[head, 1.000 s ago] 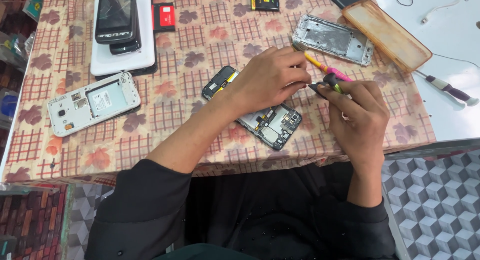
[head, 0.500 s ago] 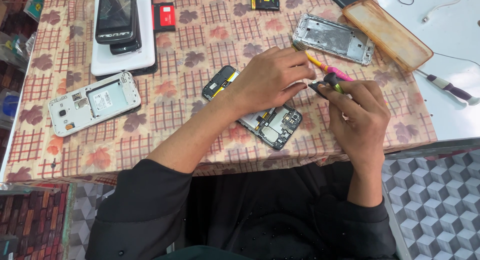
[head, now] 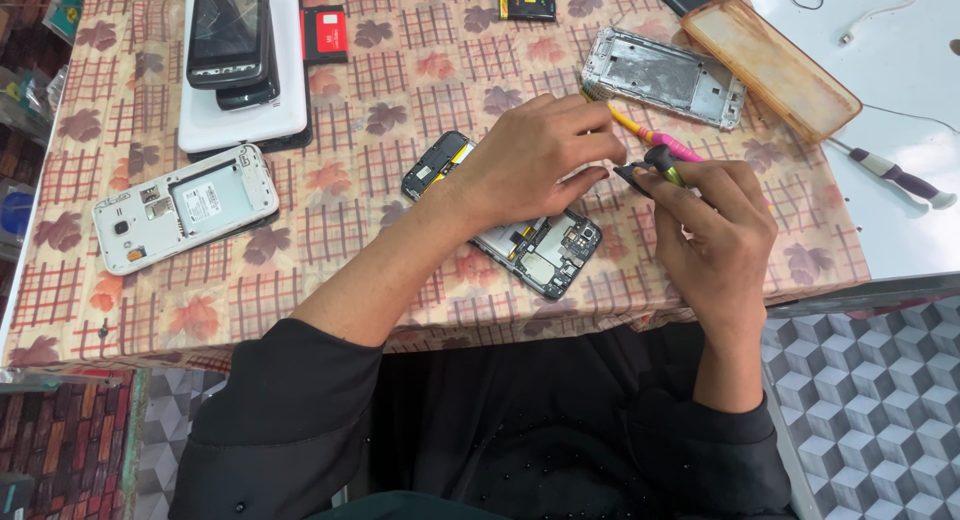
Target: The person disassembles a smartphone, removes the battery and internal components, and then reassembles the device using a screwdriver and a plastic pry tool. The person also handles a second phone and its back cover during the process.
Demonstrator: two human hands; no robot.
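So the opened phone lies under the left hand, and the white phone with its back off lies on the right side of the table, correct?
Not quite: the white phone lies on the left side of the table, as the head view shows. The opened phone does lie under the left hand.

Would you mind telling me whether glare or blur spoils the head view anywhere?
Head view: sharp and evenly lit; soft glare on the white tabletop; the left hand hides part of the opened black phone; shadows faint.
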